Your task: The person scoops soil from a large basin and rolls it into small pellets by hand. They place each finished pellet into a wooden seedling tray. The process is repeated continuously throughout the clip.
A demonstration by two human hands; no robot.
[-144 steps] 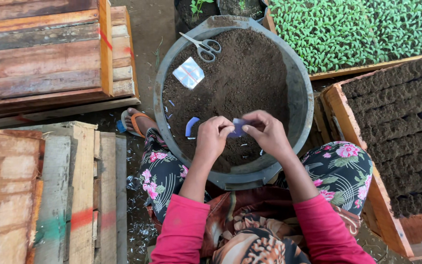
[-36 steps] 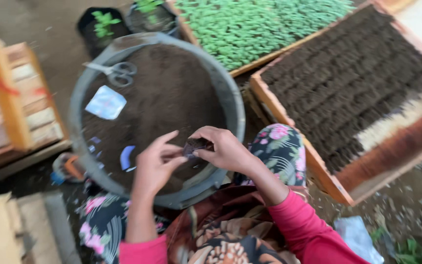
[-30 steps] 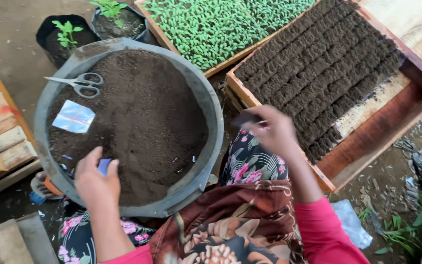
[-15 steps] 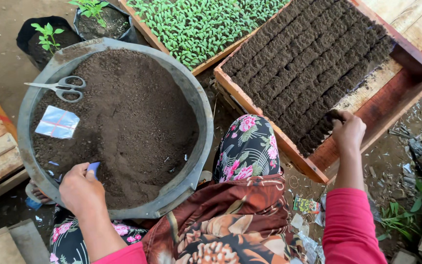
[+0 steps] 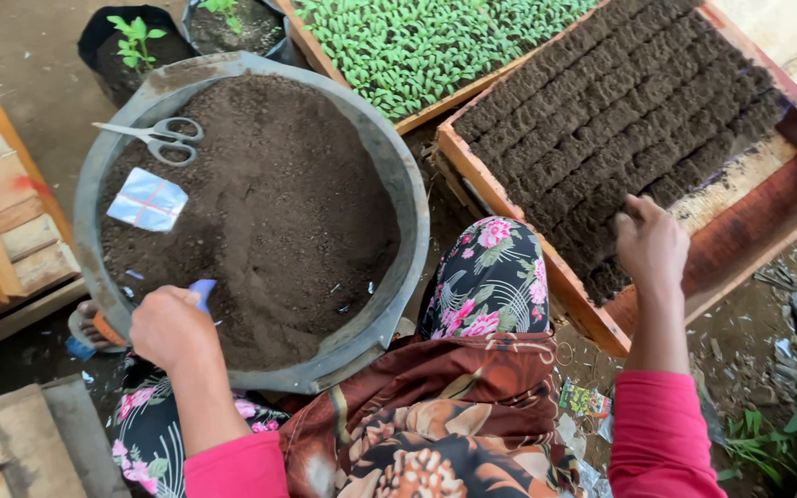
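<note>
My left hand (image 5: 170,327) pinches a small blue strip (image 5: 202,292) just over the soil basin (image 5: 397,166); my right hand (image 5: 652,244), fingers loosely spread, rests on the soil blocks (image 5: 620,101) beneath.

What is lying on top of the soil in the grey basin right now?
On the soil in the grey basin: scissors, a clear plastic packet, small scattered bits. The left hand grips a blue piece; anything beneath the hand is hidden.
</note>
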